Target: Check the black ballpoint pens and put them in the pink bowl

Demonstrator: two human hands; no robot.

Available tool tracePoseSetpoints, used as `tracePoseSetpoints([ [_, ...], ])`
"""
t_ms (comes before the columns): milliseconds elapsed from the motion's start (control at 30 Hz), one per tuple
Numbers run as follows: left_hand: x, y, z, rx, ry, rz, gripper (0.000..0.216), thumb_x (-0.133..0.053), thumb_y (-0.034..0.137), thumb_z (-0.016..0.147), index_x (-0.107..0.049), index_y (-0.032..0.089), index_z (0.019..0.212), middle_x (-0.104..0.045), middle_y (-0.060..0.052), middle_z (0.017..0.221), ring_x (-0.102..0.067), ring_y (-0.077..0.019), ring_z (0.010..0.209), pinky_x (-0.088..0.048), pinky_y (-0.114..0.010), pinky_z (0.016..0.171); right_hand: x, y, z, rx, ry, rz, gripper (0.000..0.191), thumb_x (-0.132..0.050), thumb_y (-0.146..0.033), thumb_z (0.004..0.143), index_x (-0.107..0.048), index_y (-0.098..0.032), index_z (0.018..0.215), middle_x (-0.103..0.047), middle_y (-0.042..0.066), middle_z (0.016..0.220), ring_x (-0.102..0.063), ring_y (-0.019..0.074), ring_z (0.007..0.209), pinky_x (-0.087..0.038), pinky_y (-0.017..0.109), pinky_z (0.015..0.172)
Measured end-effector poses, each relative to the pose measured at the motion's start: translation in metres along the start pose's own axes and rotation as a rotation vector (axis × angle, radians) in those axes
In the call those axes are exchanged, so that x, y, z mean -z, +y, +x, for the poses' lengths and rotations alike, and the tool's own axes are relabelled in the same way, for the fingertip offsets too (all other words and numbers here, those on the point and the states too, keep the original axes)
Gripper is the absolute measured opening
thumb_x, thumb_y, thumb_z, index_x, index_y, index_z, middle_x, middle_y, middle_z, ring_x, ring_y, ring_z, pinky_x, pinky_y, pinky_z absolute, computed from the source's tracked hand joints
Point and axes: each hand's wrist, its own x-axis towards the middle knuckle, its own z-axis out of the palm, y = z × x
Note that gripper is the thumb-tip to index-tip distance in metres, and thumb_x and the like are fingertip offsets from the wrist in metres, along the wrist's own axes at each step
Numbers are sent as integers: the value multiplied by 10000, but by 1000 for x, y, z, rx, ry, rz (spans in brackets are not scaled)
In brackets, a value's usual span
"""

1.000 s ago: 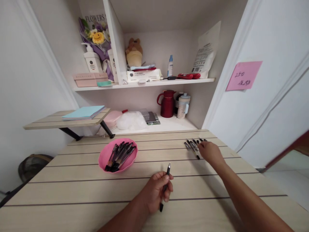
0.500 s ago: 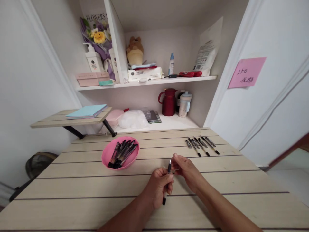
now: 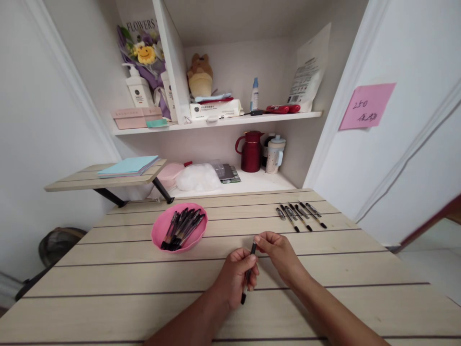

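Observation:
My left hand [image 3: 242, 273] is closed around the barrel of a dark pen [image 3: 244, 291], its black end sticking out below my fist. The pen's upper end points away from me. At that end my right hand [image 3: 275, 247] pinches the tip between thumb and fingers, so the tip itself is mostly hidden. Several black pens stand bunched in a pink bowl [image 3: 197, 242] to the left. Towards the back right, several pen parts [image 3: 301, 217] lie in a row on the table: longer slim pieces with black ends and short dark caps.
The slatted wooden table [image 3: 144, 283] runs up to a white cabinet [image 3: 223, 126]. On the left a small raised shelf [image 3: 144, 179] carries blue paper [image 3: 127, 166]. A red jug [image 3: 251, 153] and a cup [image 3: 275, 154] stand at the back.
My right hand has moved slightly left, and its fingers now close on the pen's tip, which was showing before. My left hand keeps its hold on the pen.

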Motion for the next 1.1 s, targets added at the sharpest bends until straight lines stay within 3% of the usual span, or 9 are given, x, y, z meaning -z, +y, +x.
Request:
tracePoseSetpoints([
  [233,0,-3,1,-4,12,27,273,-639,362,655,-466,153,686,-538,37,536,-402,-32,337,-233,-171,341,1,6,0,-6,-78,39,320,-640,-446,646,-542,-153,566,-492,-19,504,-407,93,496,-330,248,518],
  [400,1,-2,1,18,-39,10,345,-546,468,723,-522,138,817,-530,38,527,-399,-41,318,-205,-176,319,-1,-4,-7,-87,-254,272,337,-588,-488,691,-576,-151,710,-525,-11,552,-405,88,460,-318,246,493],
  [533,2,-2,1,22,-45,27,376,-538,491,726,-526,133,840,-525,38,526,-375,-32,306,-184,-176,314,-2,-7,-8,-81,-212,242,347,-618,-483,669,-509,-165,588,-473,-32,443,-377,84,422,-285,238,470],
  [667,2,-3,2,16,-53,11,386,-522,507,732,-517,140,850,-519,43,523,-353,-27,297,-166,-173,309,-2,-3,-8,-112,-237,316,330,-635,-472,659,-576,-160,749,-516,-27,510,-421,94,446,-328,246,488],
  [800,2,-5,3,8,-75,25,383,-513,507,739,-512,138,838,-525,38,528,-354,-25,297,-169,-169,308,-2,-1,-7,-106,-221,276,343,-619,-496,666,-559,-159,644,-474,-37,451,-379,81,388,-298,234,438],
  [967,3,-6,3,2,-67,8,383,-514,508,738,-512,137,834,-521,43,517,-328,-19,286,-166,-169,307,-2,-1,-6,-133,-182,350,369,-641,-495,645,-601,-166,809,-619,34,709,-457,97,480,-366,254,497],
  [1100,2,-5,3,-5,-79,27,383,-500,506,748,-516,132,830,-520,40,515,-315,-16,281,-161,-172,307,-3,-1,-6,-98,-197,287,322,-643,-467,658,-571,-153,657,-501,-26,473,-377,77,406,-289,223,432],
])
